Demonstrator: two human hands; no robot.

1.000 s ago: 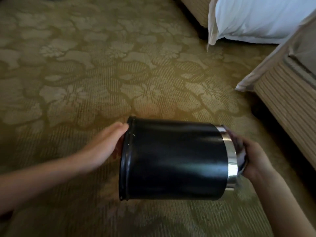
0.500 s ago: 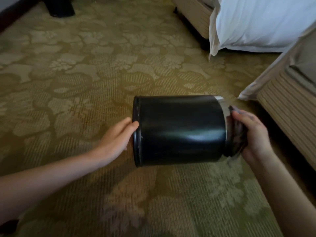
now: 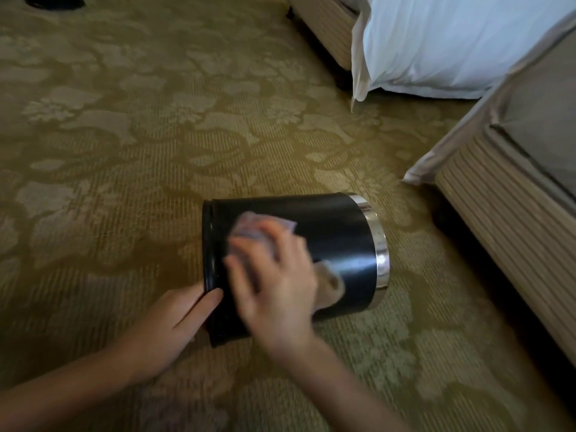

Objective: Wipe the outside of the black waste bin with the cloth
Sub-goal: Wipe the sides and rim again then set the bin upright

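The black waste bin (image 3: 339, 232) lies on its side low over the patterned olive carpet (image 3: 124, 151), in the near middle of the scene. Its dark base rim (image 3: 208, 244) points left and its shiny metal band (image 3: 378, 244) points right. Whether it rests on the carpet or is held just off it, I cannot tell.

The left grip (image 3: 174, 319) is released. Its fingers are straight and pressed against the base end at the near left corner, with one fingertip lapping over the rim.

The right grip (image 3: 274, 275) is blurred. It lies on the bin's upper side with fingers spread and laid flat on the cloth (image 3: 249, 224). The pale cloth shows beyond the fingertips on the far side and again at the right of the palm, touching the black wall.

To the right stands a bed base (image 3: 498, 219) with ribbed sides, well apart from the bin. White bedding (image 3: 452, 42) hangs at the far right.
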